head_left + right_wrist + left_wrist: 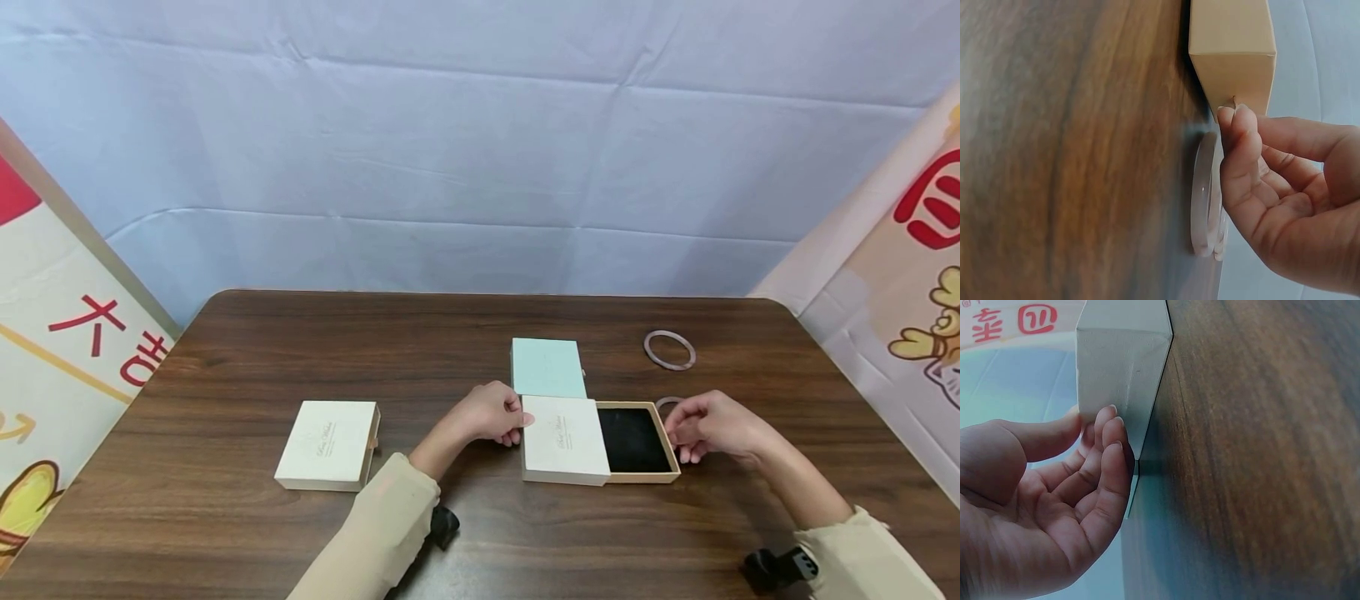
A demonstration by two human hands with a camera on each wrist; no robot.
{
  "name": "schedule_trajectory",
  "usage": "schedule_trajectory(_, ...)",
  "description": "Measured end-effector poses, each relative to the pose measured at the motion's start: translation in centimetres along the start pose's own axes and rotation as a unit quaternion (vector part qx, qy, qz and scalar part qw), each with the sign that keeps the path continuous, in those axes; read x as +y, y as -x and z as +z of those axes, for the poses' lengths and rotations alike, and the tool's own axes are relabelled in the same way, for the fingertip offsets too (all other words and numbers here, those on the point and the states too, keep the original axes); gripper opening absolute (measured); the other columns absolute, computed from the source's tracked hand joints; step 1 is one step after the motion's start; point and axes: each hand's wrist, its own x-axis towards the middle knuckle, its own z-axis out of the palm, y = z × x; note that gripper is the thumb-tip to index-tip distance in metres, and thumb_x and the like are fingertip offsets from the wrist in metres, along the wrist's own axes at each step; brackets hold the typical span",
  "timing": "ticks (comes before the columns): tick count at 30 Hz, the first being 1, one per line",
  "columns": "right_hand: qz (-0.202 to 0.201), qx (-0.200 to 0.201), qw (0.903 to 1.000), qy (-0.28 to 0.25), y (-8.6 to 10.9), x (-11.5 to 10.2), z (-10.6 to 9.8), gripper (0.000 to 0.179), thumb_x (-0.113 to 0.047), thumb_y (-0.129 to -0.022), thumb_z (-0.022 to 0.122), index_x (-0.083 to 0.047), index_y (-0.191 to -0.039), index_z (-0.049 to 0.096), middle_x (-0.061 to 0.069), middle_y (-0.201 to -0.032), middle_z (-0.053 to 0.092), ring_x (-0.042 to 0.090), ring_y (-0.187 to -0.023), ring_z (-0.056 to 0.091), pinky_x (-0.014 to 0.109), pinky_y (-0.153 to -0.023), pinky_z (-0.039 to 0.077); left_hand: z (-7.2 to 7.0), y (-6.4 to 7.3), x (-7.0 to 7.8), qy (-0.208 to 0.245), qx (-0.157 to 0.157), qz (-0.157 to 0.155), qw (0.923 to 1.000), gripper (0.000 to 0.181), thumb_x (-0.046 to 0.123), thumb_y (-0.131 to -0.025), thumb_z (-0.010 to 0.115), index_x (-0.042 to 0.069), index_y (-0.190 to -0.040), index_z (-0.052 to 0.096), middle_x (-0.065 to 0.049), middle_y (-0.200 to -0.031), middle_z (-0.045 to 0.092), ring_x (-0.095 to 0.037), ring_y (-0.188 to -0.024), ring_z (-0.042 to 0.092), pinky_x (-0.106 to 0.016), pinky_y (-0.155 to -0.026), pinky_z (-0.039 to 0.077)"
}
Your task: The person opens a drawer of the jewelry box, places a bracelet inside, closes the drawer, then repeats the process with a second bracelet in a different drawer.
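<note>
A white slide-out box [564, 437] with small printed lettering has its tan drawer [643, 477] pulled partway out to the right, baring a black lining [636, 440]. At the sleeve's left end my left hand [491, 412] holds it, thumb at the top edge and bent fingers against the end wall [1119, 369]. My right hand [712, 429] pinches the small pull tab [1234, 101] on the drawer's tan front [1232, 78]. Just behind the right fingers lies a pale bangle [667, 400], partly hidden; it shows below the hand in the right wrist view.
A mint box [547, 367] sits directly behind the white sleeve. Another pale bangle [678, 368] lies farther back on the right. To the left, a second white box [328, 442] rests closed on the brown wooden table [360, 342]. Cloth hangs behind the table.
</note>
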Motion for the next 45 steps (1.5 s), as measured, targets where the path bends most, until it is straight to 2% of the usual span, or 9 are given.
schedule_trajectory(17, 0.005, -0.003, 1.0, 0.0, 0.3, 0.6, -0.4, 0.015, 0.008, -0.081, 0.053, 0.021, -0.089, 0.051, 0.01, -0.071, 0.058, 0.016, -0.055, 0.058, 0.031, -0.052, 0.049, 0.1, -0.1, -0.1, -0.001, 0.003, 0.002, 1.0, 0.028, 0.015, -0.088, 0.063, 0.001, -0.065, 0.057, -0.007, -0.055, 0.059, -0.017, -0.05, 0.057, -0.026, -0.049, 0.045)
schedule_trajectory(25, 0.004, -0.002, 0.9999, 0.011, 0.8, 0.4, -0.9, 0.014, 0.004, -0.083, 0.054, 0.016, -0.09, 0.055, 0.011, -0.076, 0.06, 0.017, -0.058, 0.058, 0.031, -0.053, 0.05, 0.0, 0.0, -0.1, 0.001, 0.003, 0.002, 1.0, 0.027, 0.015, -0.088, 0.063, 0.001, -0.064, 0.057, -0.006, -0.055, 0.059, -0.017, -0.05, 0.057, -0.026, -0.048, 0.045)
schedule_trajectory(34, -0.013, 0.023, 0.9994, 0.023, 1.4, -0.2, -2.9, 0.02, -0.001, -0.089, 0.053, 0.017, -0.096, 0.054, 0.01, -0.081, 0.064, 0.019, -0.066, 0.061, 0.036, -0.061, 0.052, 0.1, -0.1, -0.1, -0.001, 0.003, 0.001, 1.0, 0.028, 0.015, -0.088, 0.063, 0.001, -0.065, 0.057, -0.006, -0.055, 0.059, -0.018, -0.051, 0.058, -0.027, -0.05, 0.046)
schedule_trajectory(40, -0.006, 0.05, 0.9981, 0.036, 1.1, 0.2, -3.5, 0.018, -0.001, -0.089, 0.053, 0.015, -0.096, 0.056, 0.008, -0.082, 0.065, 0.017, -0.07, 0.062, 0.035, -0.063, 0.053, 0.1, 0.0, -0.1, -0.002, 0.004, 0.004, 1.0, 0.027, 0.015, -0.088, 0.063, 0.001, -0.065, 0.057, -0.005, -0.054, 0.059, -0.017, -0.05, 0.058, -0.027, -0.049, 0.046)
schedule_trajectory(45, 0.004, 0.078, 0.9959, 0.046, 0.7, 0.4, -4.0, 0.027, -0.002, -0.087, 0.056, 0.02, -0.102, 0.051, 0.01, -0.086, 0.065, 0.016, -0.073, 0.062, 0.035, -0.066, 0.052, 0.1, 0.0, 0.0, -0.003, 0.003, 0.002, 1.0, 0.027, 0.015, -0.088, 0.063, 0.002, -0.065, 0.057, -0.005, -0.054, 0.059, -0.017, -0.05, 0.058, -0.027, -0.05, 0.046)
